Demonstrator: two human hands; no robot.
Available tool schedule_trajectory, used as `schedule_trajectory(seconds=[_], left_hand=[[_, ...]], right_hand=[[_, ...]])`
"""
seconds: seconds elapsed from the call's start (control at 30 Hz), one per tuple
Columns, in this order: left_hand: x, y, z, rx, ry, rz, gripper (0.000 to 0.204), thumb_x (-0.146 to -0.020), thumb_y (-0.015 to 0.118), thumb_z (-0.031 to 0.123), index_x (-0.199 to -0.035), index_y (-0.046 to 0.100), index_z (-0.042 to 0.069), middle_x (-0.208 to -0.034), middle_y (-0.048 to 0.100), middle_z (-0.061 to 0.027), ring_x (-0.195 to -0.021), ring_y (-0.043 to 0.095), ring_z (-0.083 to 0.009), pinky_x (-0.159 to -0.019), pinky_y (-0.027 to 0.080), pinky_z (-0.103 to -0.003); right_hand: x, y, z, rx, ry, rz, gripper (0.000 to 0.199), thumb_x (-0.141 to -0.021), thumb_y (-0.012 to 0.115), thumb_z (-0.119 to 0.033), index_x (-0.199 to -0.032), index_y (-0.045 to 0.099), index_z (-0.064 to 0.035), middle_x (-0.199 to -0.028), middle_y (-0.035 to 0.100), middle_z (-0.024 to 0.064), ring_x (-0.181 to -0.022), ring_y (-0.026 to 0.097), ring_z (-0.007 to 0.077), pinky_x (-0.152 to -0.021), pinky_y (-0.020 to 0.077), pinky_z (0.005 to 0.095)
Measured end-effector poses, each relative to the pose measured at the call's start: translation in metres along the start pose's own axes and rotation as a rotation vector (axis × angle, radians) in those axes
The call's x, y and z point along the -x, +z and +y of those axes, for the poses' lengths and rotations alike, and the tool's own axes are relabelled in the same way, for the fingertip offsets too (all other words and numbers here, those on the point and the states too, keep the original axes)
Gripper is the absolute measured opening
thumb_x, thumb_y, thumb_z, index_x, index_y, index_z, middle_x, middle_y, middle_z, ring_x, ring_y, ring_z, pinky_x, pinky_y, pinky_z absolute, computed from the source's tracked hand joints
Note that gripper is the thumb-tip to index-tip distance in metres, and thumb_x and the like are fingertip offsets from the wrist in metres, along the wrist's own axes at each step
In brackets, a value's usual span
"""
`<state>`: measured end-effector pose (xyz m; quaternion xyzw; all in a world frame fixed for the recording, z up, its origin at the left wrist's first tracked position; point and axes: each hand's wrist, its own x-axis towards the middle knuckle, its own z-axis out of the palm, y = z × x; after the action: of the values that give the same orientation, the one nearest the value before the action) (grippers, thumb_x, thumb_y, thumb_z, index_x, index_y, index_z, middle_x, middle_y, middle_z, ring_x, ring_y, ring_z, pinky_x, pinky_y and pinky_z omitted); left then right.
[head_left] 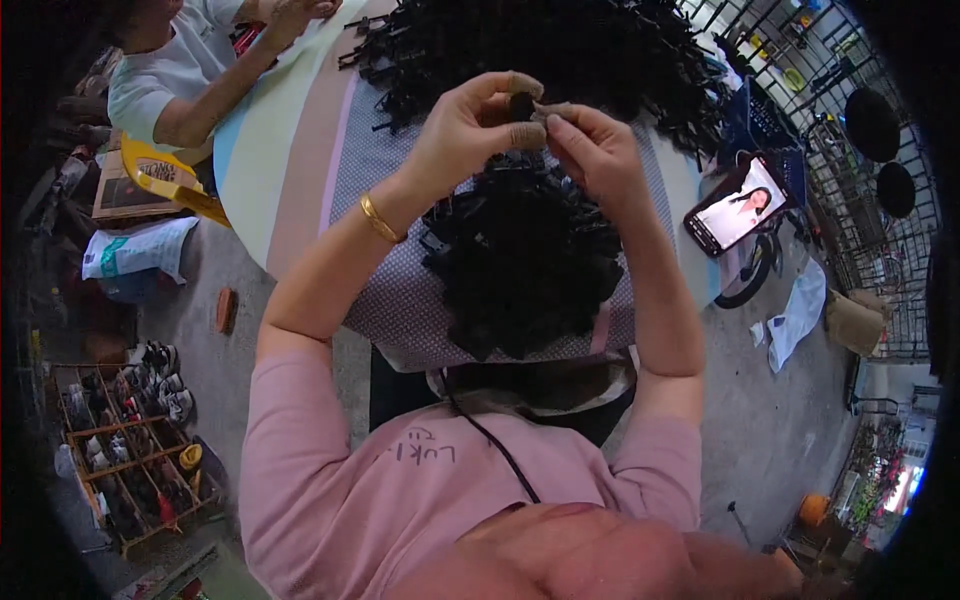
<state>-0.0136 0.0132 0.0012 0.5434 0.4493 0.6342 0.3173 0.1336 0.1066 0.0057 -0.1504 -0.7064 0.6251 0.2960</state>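
Note:
Above the table my left hand (462, 128) is closed in a pinch, a small black piece (521, 106) between its thumb and finger. Tan wraps cover those fingertips. My right hand (603, 157) meets it from the right, its wrapped fingertips pressed together at the edge of that piece. What the right fingertips grip is too small to make out. Below both hands lies a heap of black strip-like pieces (525, 265) near the table's front edge. A larger pile of similar black pieces (545, 55) spreads across the far side.
A striped and patterned cloth covers the round table (285, 190). At the right edge a phone (738, 207) stands lit, near a dark blue crate (765, 120). Another person (185, 85) sits at the far left by a yellow chair (160, 175). A shoe rack (130, 450) stands lower left.

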Motion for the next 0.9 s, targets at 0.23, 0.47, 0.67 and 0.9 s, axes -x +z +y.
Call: schedule_trajectory(seconds=[0.23,0.47,0.67,0.9], left_hand=[[0.002,0.005,0.008,-0.134,0.040,0.041,0.035,-0.076,0.065,0.005,-0.108,0.052,0.002,-0.095,0.059,-0.0048,-0.088,0.056,-0.0098,-0.079,0.048,-0.024],[0.007,0.008,0.006,-0.364,0.146,0.111,0.025,-0.076,0.062,-0.001,-0.100,0.055,0.000,-0.092,0.060,-0.0057,-0.083,0.058,-0.0105,-0.075,0.050,-0.024],[0.004,0.008,0.008,-0.518,0.255,0.076,0.026,-0.075,0.061,-0.004,-0.100,0.055,0.000,-0.092,0.061,-0.0079,-0.086,0.059,-0.0135,-0.077,0.050,-0.027],[0.008,0.017,0.019,-0.627,0.113,0.065,0.053,-0.070,0.069,0.004,-0.117,0.044,0.004,-0.098,0.059,-0.0092,-0.089,0.059,-0.0164,-0.077,0.050,-0.029]], right_hand=[[-0.001,0.003,-0.003,0.026,-0.046,0.006,0.019,-0.086,0.053,-0.013,-0.099,0.060,0.0002,-0.064,0.051,-0.0027,-0.051,0.042,0.0017,-0.043,0.0302,0.0145],[0.003,0.007,-0.008,0.053,0.012,0.026,0.015,-0.085,0.054,-0.011,-0.093,0.063,-0.0007,-0.065,0.054,-0.0028,-0.057,0.045,0.0025,-0.048,0.0362,0.0174],[-0.001,0.000,-0.009,0.021,0.086,-0.015,0.016,-0.085,0.054,-0.013,-0.090,0.063,-0.0008,-0.065,0.054,-0.0027,-0.058,0.046,0.0032,-0.050,0.0377,0.0183],[0.000,-0.003,-0.006,0.273,-0.248,0.026,0.023,-0.078,0.065,-0.016,-0.092,0.059,0.0009,-0.077,0.059,0.0015,-0.071,0.055,0.0080,-0.067,0.0465,0.0212]])
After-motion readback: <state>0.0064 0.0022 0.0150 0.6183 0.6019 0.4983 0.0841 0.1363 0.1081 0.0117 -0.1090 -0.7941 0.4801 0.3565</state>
